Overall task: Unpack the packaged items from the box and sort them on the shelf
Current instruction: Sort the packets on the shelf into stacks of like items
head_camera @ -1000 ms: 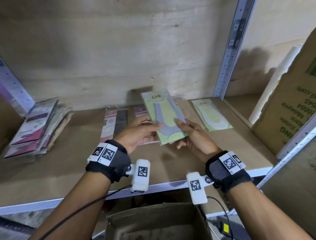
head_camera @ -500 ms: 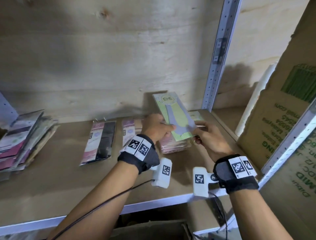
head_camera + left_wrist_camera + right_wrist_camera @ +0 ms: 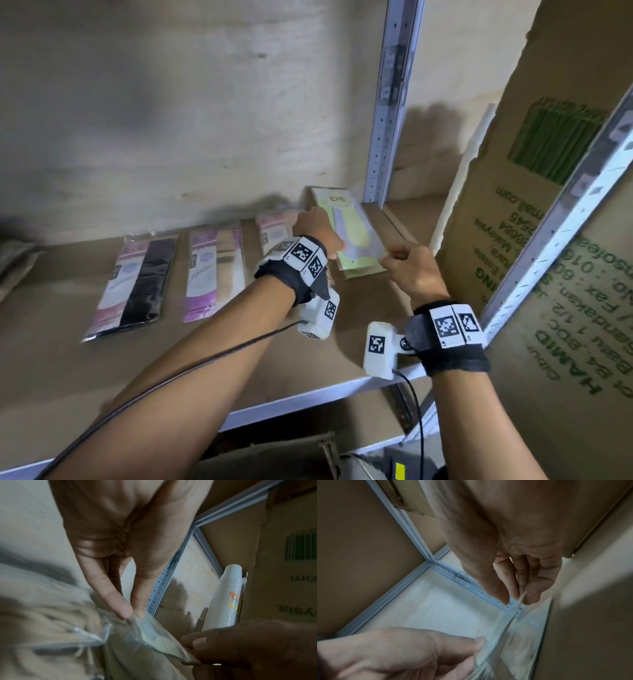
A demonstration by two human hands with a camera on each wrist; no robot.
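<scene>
On the shelf (image 3: 68, 394), a black packet (image 3: 132, 284) and a beige packet (image 3: 214, 274) lie flat side by side. Further right, the left hand (image 3: 317, 229) and right hand (image 3: 409, 265) each pinch an edge of the green packet (image 3: 352, 233) between thumb and fingertips, holding it over a stack near the post (image 3: 383, 137), beside a cardboard box (image 3: 555, 212).

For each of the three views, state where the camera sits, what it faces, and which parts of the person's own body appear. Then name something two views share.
Head: worn on the head, looking down at the shelf; both forearms, left hand and right hand show.
Left wrist: looks along the left hand's fingers pinching the green packet.
Right wrist: looks along the right hand's fingers pinching the packet's edge.
Shared: both wrist views show the opposite hand.
</scene>
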